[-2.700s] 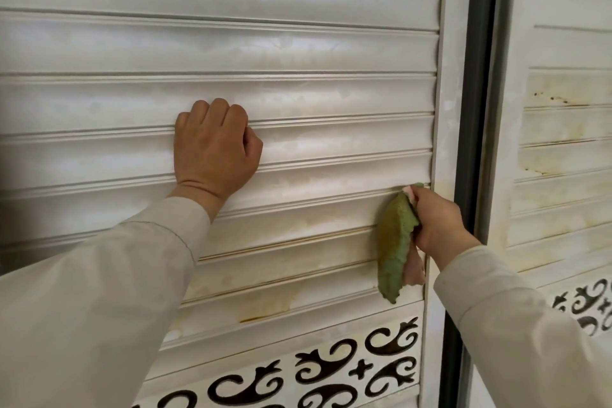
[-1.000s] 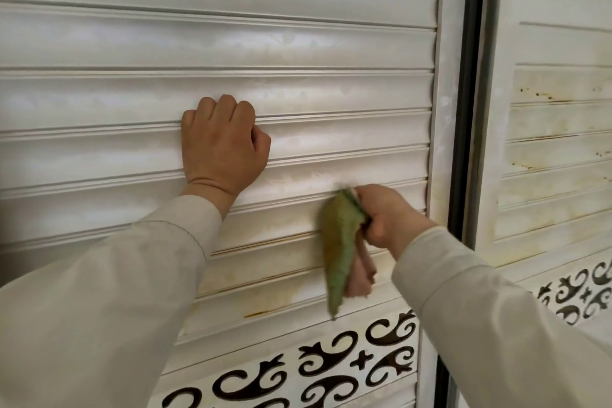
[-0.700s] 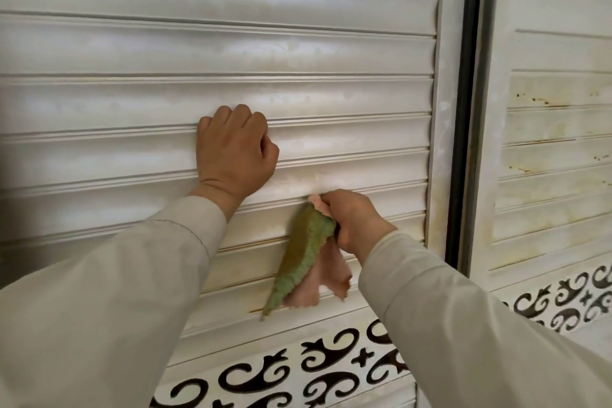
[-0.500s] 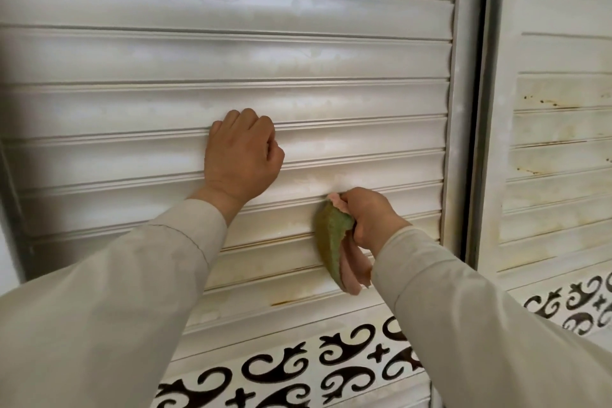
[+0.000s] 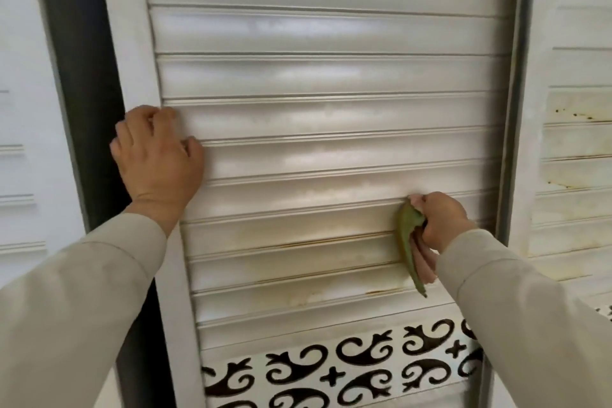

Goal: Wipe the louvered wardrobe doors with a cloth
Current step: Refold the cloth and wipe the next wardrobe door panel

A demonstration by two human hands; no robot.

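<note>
Louvered door (image 5: 331, 83), L hand (image 5: 159, 159) braced, R hand (image 5: 440, 222) gripping cloth (image 5: 409, 242)

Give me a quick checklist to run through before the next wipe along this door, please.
1. Cloth gripped by the right hand: ok.
2. Cloth touching a slat: ok.
3. Left hand bracing the door's left edge: ok.
4. Slats below free of stains: not ok, brown streak remains.
5. Cloth clean enough: cannot tell.
</note>
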